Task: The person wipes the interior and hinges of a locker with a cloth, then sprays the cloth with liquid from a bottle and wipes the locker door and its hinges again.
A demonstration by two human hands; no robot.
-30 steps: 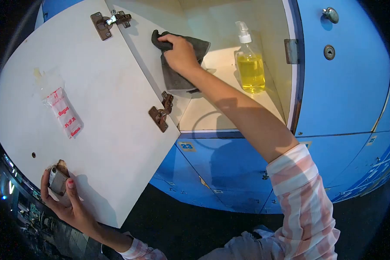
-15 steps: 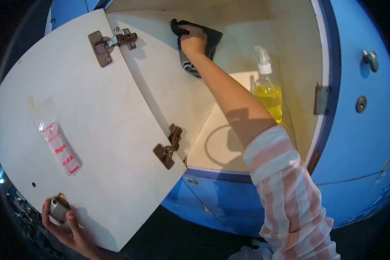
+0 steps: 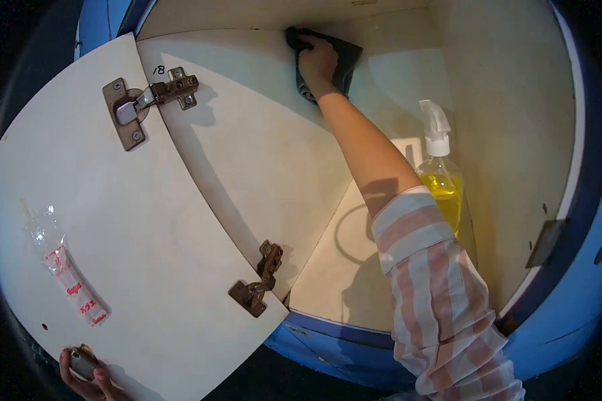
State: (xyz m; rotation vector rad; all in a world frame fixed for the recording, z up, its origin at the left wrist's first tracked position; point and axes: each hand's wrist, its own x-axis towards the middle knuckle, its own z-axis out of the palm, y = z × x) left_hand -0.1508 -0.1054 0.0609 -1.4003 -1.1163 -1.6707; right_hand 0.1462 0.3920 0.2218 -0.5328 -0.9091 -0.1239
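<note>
In the head view, my right hand (image 3: 320, 63) presses a dark grey cloth (image 3: 346, 63) against the white left inner wall (image 3: 247, 127) of a cabinet, near its upper back corner. The fingers are closed on the bunched cloth. At the lower left, my left hand (image 3: 87, 386) has its fingers around a metal lock body (image 3: 85, 363) on the open white door (image 3: 160, 267). Part of that hand is cut off by the frame's bottom edge. A clear spray bottle (image 3: 443, 190) of yellow liquid stands upright inside, partly behind my right forearm.
Two metal hinges, an upper one (image 3: 130, 115) and a lower one (image 3: 251, 294), join the door to the cabinet wall. A small plastic packet with red print (image 3: 77, 287) is stuck on the door. A metal plate (image 3: 547, 244) sits on the right inner edge.
My right hand and the cloth have shifted up the wall, deeper toward the back corner. The view has moved closer in. My left hand stays at the lock and appears lower in view.
</note>
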